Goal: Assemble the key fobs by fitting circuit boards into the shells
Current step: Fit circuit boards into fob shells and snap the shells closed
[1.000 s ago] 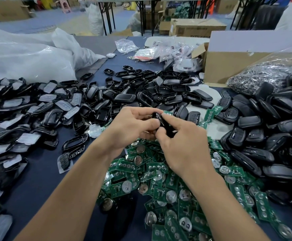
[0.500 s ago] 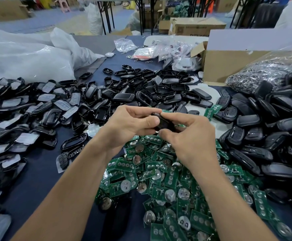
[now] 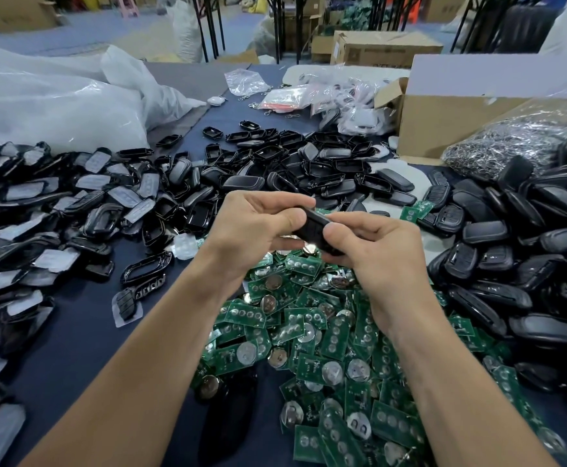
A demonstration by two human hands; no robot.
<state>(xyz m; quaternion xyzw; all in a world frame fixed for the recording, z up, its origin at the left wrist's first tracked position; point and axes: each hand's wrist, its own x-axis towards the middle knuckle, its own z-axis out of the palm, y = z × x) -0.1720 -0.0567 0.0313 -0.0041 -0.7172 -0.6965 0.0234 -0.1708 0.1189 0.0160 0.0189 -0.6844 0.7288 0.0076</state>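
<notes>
Head cam: L hand point(image 3: 258, 227) + R hand point(image 3: 373, 251) both pinching black fob shell point(image 3: 314, 227), held in air above green circuit boards pile point(image 3: 309, 332) on table point(image 3: 83, 332). Loose black shells point(image 3: 309, 170) heaped behind & both sides.

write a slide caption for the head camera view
Both hands, left and right, grip a black key fob shell above a pile of green circuit boards.
</notes>
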